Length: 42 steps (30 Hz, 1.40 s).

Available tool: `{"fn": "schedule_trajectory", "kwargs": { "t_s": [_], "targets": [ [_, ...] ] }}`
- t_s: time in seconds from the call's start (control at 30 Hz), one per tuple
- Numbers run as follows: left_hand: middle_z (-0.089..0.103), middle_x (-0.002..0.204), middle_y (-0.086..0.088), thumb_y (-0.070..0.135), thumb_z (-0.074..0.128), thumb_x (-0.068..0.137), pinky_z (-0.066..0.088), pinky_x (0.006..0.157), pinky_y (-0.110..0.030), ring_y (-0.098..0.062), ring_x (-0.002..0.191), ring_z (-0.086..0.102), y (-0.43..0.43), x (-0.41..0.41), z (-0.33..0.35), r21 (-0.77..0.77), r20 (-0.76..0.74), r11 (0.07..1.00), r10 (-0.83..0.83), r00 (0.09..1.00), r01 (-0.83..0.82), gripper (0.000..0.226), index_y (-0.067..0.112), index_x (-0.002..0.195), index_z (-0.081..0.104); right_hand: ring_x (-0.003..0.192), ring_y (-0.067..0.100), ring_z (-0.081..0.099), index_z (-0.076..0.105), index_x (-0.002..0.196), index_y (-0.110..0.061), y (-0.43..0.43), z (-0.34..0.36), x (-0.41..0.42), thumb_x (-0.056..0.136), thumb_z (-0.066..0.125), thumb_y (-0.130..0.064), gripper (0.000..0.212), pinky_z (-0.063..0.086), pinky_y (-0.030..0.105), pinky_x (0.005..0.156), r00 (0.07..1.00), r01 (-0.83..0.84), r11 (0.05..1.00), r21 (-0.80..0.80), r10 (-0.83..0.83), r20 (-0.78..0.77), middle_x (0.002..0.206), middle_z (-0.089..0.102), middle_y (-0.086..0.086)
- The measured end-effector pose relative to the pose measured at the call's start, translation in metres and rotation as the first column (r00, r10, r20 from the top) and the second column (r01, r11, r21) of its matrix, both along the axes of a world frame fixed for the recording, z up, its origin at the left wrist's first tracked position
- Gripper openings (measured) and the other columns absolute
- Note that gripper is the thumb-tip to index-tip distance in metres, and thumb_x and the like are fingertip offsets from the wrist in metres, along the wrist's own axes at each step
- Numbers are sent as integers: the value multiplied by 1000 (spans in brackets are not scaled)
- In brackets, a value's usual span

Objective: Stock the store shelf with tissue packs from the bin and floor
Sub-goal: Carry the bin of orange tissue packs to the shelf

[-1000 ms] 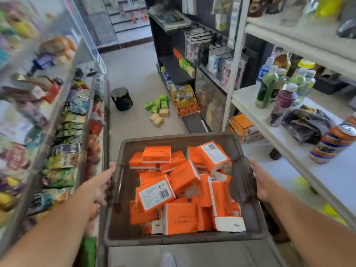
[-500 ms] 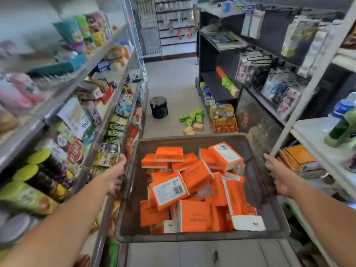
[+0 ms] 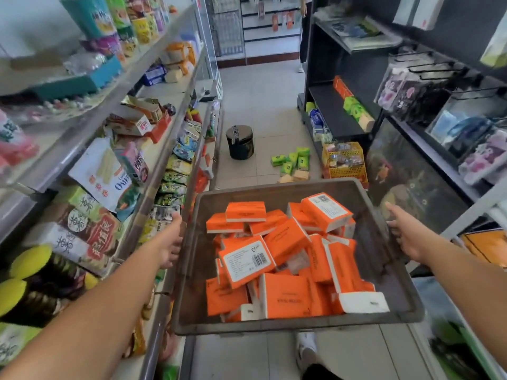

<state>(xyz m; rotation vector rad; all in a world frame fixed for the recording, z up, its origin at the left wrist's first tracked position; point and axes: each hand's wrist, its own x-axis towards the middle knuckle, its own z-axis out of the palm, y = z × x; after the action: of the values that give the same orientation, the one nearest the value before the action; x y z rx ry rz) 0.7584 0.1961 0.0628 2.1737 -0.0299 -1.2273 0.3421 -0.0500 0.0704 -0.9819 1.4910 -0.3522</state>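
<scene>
We carry the grey rectangular plastic bin (image 3: pixel 384 270) down the aisle, our left hand (image 3: pixel 170 242) clamped on its left wall and our right hand (image 3: pixel 406 234) on its right wall, so the load stays level. Inside it the orange tissue packs (image 3: pixel 285 259) lie heaped loosely. Beyond the bin's far rim, green and tan tissue packs (image 3: pixel 293 163) lie scattered on the tiled floor (image 3: pixel 263 100), below the half-empty black shelf (image 3: pixel 334 113), likely where we mean to set it down.
</scene>
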Motion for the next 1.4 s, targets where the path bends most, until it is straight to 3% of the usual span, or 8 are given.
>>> {"fn": "schedule_trajectory", "kwargs": {
  "t_s": [0.13, 0.27, 0.4, 0.67, 0.87, 1.13, 1.3, 1.4],
  "targets": [
    [51, 131, -11, 95, 12, 68, 37, 95, -41, -26, 118, 48, -64, 35, -12, 28, 17, 997, 77, 997, -77, 119, 9, 145, 42, 72, 22, 52, 62, 96, -11, -84, -24, 42, 93, 46, -65, 57, 39, 34, 64, 999, -54, 998, 35, 54, 6, 78, 57, 6],
    [34, 155, -13, 91, 9, 75, 16, 118, -45, -33, 143, 30, -126, 65, -6, 27, -18, 987, 158, 987, -157, 114, 8, 149, 36, 98, 24, 59, 59, 121, -9, -160, -25, 84, 90, 50, -66, 66, 46, 33, 85, 998, -59, 997, 41, 57, 41, 105, 63, 7],
    [41, 149, -15, 83, 10, 84, 20, 117, -43, -32, 140, 35, -183, 93, 7, -21, -10, 976, 215, 977, -215, 106, 2, 148, 36, 71, 16, 54, 60, 86, -17, -225, -7, 133, 103, 41, -46, 39, 37, 28, 58, 994, -38, 999, 15, 37, 100, 83, 59, 3],
    [33, 154, -15, 70, 9, 95, 17, 118, -41, -29, 145, 27, -293, 186, 1, -94, -42, 955, 280, 959, -283, 85, 9, 147, 37, 52, 12, 62, 62, 88, -17, -348, -1, 240, 102, 44, -43, 34, 39, 16, 40, 990, 3, 1000, -5, -2, 142, 64, 67, -2],
    [55, 131, -13, 68, 7, 95, 32, 105, -33, -25, 125, 48, -385, 287, -22, -94, -88, 967, 229, 969, -237, 82, 12, 141, 46, 45, 14, 60, 55, 75, -13, -427, -4, 337, 105, 37, -41, 44, 28, 11, 26, 993, 27, 1000, -1, -27, 112, 49, 60, 5],
    [48, 143, -13, 73, 12, 93, 32, 108, -39, -28, 132, 44, -522, 424, -11, -116, -114, 955, 259, 959, -272, 87, 9, 142, 44, 73, 22, 53, 58, 119, -10, -552, 3, 464, 101, 40, -53, 50, 37, 32, 57, 998, 27, 999, 25, -28, 48, 86, 58, 7],
    [48, 141, -13, 66, 16, 97, 36, 98, -32, -27, 130, 45, -615, 494, -12, -175, -114, 947, 254, 961, -271, 78, 10, 145, 41, 67, 20, 56, 62, 94, -12, -642, -21, 537, 98, 50, -47, 37, 43, 22, 51, 997, 81, 996, 28, -81, 15, 80, 61, 6],
    [55, 133, -14, 59, 27, 101, 42, 83, -29, -28, 113, 56, -674, 530, -21, -172, -77, 949, 255, 964, -265, 63, 12, 134, 52, 88, 32, 70, 63, 116, 0, -724, -82, 572, 79, 74, -38, 54, 59, 50, 79, 991, 86, 992, -97, -95, -93, 104, 71, 19]
  ]
}}
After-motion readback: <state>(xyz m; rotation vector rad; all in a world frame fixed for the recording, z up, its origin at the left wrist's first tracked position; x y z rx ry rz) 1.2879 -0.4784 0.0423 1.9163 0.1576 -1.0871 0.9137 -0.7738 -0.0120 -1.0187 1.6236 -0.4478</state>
